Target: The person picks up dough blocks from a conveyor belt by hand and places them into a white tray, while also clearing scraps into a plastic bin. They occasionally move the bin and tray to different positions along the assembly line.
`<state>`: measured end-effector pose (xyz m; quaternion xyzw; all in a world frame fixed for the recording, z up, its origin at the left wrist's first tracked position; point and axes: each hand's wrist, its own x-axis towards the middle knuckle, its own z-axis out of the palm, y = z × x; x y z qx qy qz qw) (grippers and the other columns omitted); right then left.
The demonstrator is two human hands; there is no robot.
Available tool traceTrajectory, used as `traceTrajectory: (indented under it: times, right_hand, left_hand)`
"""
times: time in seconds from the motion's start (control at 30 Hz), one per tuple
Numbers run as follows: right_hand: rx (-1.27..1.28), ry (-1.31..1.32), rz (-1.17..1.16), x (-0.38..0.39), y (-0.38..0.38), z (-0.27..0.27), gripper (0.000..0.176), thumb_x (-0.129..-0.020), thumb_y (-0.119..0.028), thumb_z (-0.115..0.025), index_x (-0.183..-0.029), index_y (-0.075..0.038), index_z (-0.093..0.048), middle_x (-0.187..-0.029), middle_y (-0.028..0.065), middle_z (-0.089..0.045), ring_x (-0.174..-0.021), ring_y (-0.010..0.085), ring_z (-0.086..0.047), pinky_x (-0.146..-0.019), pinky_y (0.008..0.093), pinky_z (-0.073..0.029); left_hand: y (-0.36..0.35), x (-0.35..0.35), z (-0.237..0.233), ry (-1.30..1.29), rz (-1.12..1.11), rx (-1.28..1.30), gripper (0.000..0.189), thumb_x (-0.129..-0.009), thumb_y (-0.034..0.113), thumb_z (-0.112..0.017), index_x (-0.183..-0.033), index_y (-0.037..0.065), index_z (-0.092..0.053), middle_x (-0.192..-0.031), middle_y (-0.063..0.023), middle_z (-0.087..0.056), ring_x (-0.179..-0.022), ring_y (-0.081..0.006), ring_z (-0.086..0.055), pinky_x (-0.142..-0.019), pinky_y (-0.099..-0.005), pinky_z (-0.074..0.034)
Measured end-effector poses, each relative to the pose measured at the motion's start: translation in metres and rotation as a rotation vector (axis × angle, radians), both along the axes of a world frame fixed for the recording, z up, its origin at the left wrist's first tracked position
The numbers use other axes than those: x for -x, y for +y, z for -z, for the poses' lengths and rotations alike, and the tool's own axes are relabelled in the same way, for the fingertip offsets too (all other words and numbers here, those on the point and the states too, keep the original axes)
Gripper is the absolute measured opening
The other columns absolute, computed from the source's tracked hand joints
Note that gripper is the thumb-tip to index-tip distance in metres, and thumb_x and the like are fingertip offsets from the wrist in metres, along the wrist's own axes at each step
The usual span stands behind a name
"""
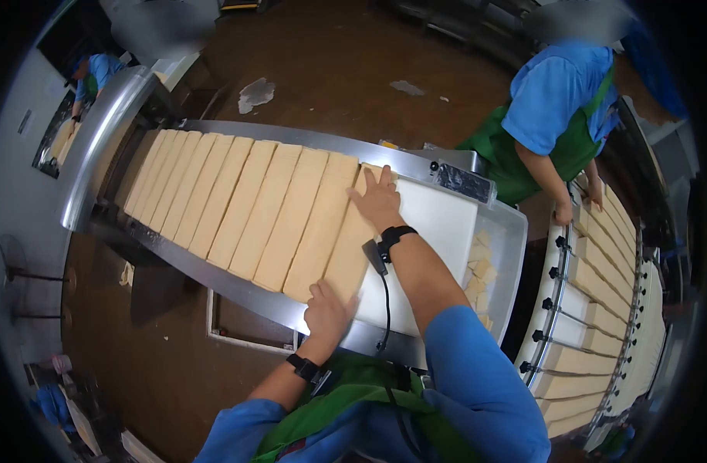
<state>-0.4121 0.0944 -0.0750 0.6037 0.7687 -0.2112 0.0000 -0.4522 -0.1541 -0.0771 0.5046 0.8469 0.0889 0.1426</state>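
A row of pale dough strips (272,204) lies side by side on a white conveyor belt (437,212). My left hand (328,312) is at the near end of the rightmost dough strip (347,251), its fingers bent around that end. At the far end of the same strip, my right hand (378,199) rests with fingers spread over the dough. Both wrists wear black bands, and a cable hangs from the right one. The undersides of my fingers are hidden.
Dough scraps (481,270) lie in a clear plastic tray (515,239) at the belt's end. To the right, a co-worker (558,116) reaches over a second conveyor with dough strips (600,285). A metal machine housing (106,139) spans the belt's left end.
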Motion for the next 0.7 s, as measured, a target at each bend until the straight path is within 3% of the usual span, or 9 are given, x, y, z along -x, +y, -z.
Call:
traceTrajectory:
  times: [0.1, 0.13, 0.23, 0.33, 0.37, 0.43, 0.47, 0.63, 0.7]
  right_hand:
    - [-0.021, -0.013, 0.136, -0.014, -0.004, -0.008, 0.066, -0.080, -0.045, -0.054, -0.135, -0.012, -0.037, -0.144, 0.0210, -0.019, -0.123, 0.0390, -0.037, -0.098, 0.0438, -0.038]
    - [-0.027, 0.035, 0.209, -0.026, -0.006, -0.015, 0.064, -0.076, -0.042, -0.057, -0.130, -0.010, -0.042, -0.135, 0.0208, -0.029, -0.121, 0.0389, -0.039, -0.096, 0.0452, -0.040]
    - [-0.095, 0.037, 0.419, -0.078, -0.018, -0.033, 0.067, -0.074, -0.039, -0.059, -0.130, -0.007, -0.041, -0.129, 0.0200, -0.033, -0.119, 0.0381, -0.039, -0.094, 0.0456, -0.041]
    - [-0.133, -0.107, 0.536, -0.142, -0.022, -0.032, 0.079, -0.068, -0.040, -0.066, -0.131, -0.001, -0.039, -0.139, 0.0222, -0.025, -0.127, 0.0403, -0.031, -0.093, 0.0416, -0.042]
    - [-0.143, -0.144, 0.544, -0.155, -0.029, -0.030, 0.084, -0.066, -0.043, -0.068, -0.130, 0.002, -0.036, -0.143, 0.0274, -0.015, -0.131, 0.0423, -0.024, -0.095, 0.0426, -0.040]
    - [-0.008, 0.209, 0.768, -0.185, -0.038, -0.025, 0.086, -0.067, -0.042, -0.068, -0.131, 0.002, -0.030, -0.142, 0.0302, -0.012, -0.131, 0.0426, -0.024, -0.095, 0.0443, -0.040]
    - [-0.058, 0.219, 0.821, -0.203, -0.047, -0.023, 0.087, -0.067, -0.041, -0.069, -0.131, 0.002, -0.029, -0.142, 0.0298, -0.013, -0.129, 0.0426, -0.027, -0.094, 0.0445, -0.040]
    - [-0.301, 0.415, 1.080, -0.286, -0.105, -0.006, 0.083, -0.068, -0.037, -0.070, -0.129, 0.001, -0.029, -0.135, 0.0287, -0.021, -0.116, 0.0434, -0.042, -0.090, 0.0468, -0.043]
    - [-0.430, 0.506, 1.168, -0.333, -0.133, -0.031, 0.082, -0.069, -0.038, -0.069, -0.129, 0.002, -0.029, -0.130, 0.0282, -0.027, -0.113, 0.0441, -0.043, -0.089, 0.0483, -0.043]
  left_hand:
    - [-0.001, -0.001, -0.002, -0.059, 0.008, 0.022, 0.072, -0.072, 0.051, -0.065, -0.109, -0.006, -0.040, -0.101, -0.0196, -0.046, -0.077, -0.0334, -0.060, -0.058, -0.0400, -0.053]
    - [0.001, -0.001, -0.004, -0.088, 0.022, 0.027, 0.072, -0.072, 0.049, -0.067, -0.110, -0.006, -0.040, -0.102, -0.0203, -0.046, -0.079, -0.0343, -0.060, -0.061, -0.0413, -0.053]
    - [0.005, 0.000, -0.009, -0.182, 0.183, -0.066, 0.072, -0.070, 0.042, -0.071, -0.115, -0.004, -0.038, -0.108, -0.0228, -0.043, -0.089, -0.0386, -0.056, -0.072, -0.0454, -0.050]
    - [0.013, -0.004, -0.008, -0.448, 0.419, -0.158, 0.077, -0.070, 0.037, -0.073, -0.122, -0.004, -0.034, -0.114, -0.0252, -0.040, -0.094, -0.0423, -0.054, -0.077, -0.0464, -0.048]
    - [0.018, -0.017, -0.015, -0.421, 0.441, -0.051, 0.077, -0.069, 0.037, -0.073, -0.122, -0.004, -0.034, -0.113, -0.0254, -0.040, -0.093, -0.0422, -0.054, -0.078, -0.0463, -0.048]
    - [0.026, -0.041, -0.036, -0.336, 0.458, 0.149, 0.078, -0.068, 0.036, -0.074, -0.122, -0.005, -0.035, -0.112, -0.0258, -0.040, -0.092, -0.0421, -0.055, -0.078, -0.0462, -0.048]
    - [0.029, -0.050, -0.031, -0.310, 0.438, 0.132, 0.079, -0.066, 0.033, -0.076, -0.123, -0.003, -0.035, -0.110, -0.0255, -0.040, -0.087, -0.0428, -0.056, -0.076, -0.0462, -0.049]
    - [0.034, -0.101, -0.037, -0.425, 0.499, -0.182, 0.074, -0.064, 0.019, -0.075, -0.125, 0.002, -0.038, -0.113, -0.0250, -0.037, -0.103, -0.0423, -0.044, -0.089, -0.0444, -0.041]
    - [0.037, -0.132, -0.042, -0.486, 0.553, -0.294, 0.072, -0.063, 0.012, -0.075, -0.126, 0.006, -0.041, -0.118, -0.0257, -0.034, -0.112, -0.0418, -0.037, -0.096, -0.0432, -0.036]
